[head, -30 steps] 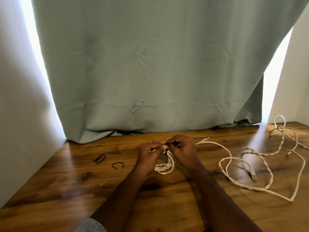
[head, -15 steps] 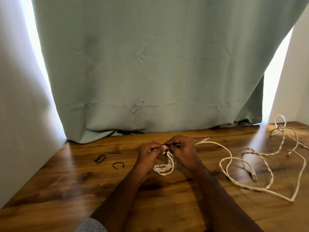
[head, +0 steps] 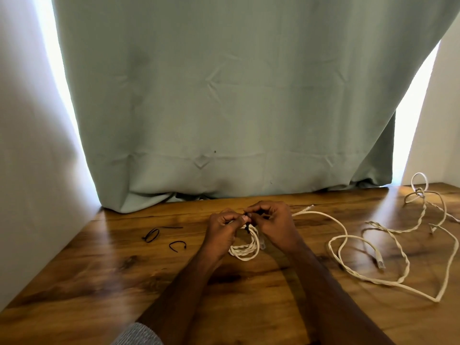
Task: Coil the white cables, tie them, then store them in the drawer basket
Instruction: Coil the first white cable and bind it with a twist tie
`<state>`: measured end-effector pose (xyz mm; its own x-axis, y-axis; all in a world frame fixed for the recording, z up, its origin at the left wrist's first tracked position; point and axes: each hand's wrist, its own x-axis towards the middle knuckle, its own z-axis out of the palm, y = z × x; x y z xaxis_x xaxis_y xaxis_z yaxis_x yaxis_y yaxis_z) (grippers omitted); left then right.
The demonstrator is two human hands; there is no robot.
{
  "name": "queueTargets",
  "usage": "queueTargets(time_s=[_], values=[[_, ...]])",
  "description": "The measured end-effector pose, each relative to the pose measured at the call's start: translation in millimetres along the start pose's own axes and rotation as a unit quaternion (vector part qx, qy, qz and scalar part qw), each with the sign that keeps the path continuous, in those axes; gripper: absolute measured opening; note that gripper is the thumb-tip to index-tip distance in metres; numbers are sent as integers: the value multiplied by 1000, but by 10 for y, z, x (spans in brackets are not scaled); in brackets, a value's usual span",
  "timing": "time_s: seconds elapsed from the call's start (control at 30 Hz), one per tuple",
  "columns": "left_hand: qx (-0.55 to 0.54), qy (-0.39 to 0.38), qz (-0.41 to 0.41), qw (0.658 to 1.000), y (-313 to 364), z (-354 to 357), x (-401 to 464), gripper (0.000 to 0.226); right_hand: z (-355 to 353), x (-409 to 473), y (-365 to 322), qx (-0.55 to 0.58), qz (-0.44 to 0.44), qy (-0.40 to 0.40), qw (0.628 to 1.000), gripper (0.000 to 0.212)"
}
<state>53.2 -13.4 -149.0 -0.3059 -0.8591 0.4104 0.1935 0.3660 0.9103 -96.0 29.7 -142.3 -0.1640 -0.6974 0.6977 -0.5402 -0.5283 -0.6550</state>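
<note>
Nearest me on the wooden counter (head: 104,282), I see my left hand (head: 224,227) and right hand (head: 272,221) pinching a thin black tie (head: 247,221) atop the small coiled white cable (head: 245,246). Beyond, right, a loose white cable (head: 348,271) sprawls; left lie spare black ties (head: 151,235).

Colours here were pretty muted: the curtain (head: 249,95) was a plain sage green, the table (head: 99,282) a warm brown wood with dark grain streaks. The coiled cable (head: 245,249) and the loose cable (head: 398,282) were both off-white, the spare ties (head: 164,239) black, and the sleeve (head: 139,336) speckled grey.
</note>
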Motion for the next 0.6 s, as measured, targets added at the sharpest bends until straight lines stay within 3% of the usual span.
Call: queueTargets(time_s=[0.6], values=[[8, 10, -5, 1000, -12, -4, 7, 15, -4, 24, -61, -17, -24, -46, 998, 8]])
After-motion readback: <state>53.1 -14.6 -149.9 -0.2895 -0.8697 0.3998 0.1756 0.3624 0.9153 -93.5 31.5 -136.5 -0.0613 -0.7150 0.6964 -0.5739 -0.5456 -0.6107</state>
